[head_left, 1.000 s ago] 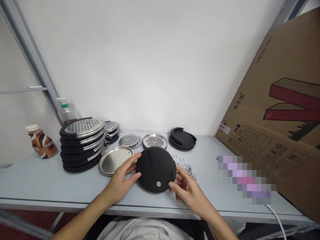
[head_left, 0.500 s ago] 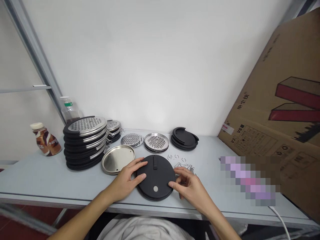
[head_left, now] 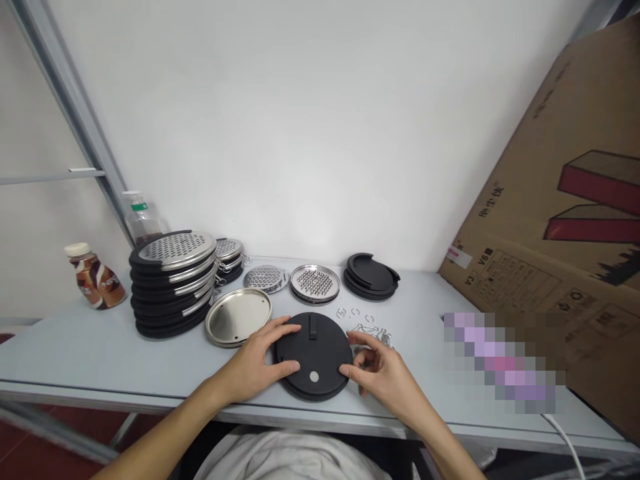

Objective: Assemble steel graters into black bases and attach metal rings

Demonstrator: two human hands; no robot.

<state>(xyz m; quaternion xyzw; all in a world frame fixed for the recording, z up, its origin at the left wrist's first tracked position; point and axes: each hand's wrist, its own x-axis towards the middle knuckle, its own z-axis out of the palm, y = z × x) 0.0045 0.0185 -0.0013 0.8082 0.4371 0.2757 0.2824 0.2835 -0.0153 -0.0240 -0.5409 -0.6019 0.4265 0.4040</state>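
Note:
A round black disc [head_left: 327, 350], with a raised strip and a small pale round spot on its face, lies near the table's front edge. My left hand [head_left: 259, 360] grips its left side, thumb and fingertips resting on the top. At the right rim, my right hand [head_left: 376, 368] pinches the edge between thumb and curled fingers. The disc's underside is hidden. Just beyond the left hand sits a shiny round metal lid [head_left: 237, 317]. Small wire clasps [head_left: 380, 335] and loose metal rings [head_left: 355, 312] lie behind the right hand.
A tall stack of black-rimmed graters [head_left: 173, 287] stands at left, with a smaller stack [head_left: 230, 250] behind. Grater plates [head_left: 315, 283] and black discs [head_left: 373, 273] lie along the back. A brown bottle [head_left: 97, 279] is far left; a cardboard box [head_left: 525, 267] leans at right.
My left thumb has slid slightly further in over the disc's face. The right hand keeps its hold on the rim. The whole view has shifted a little.

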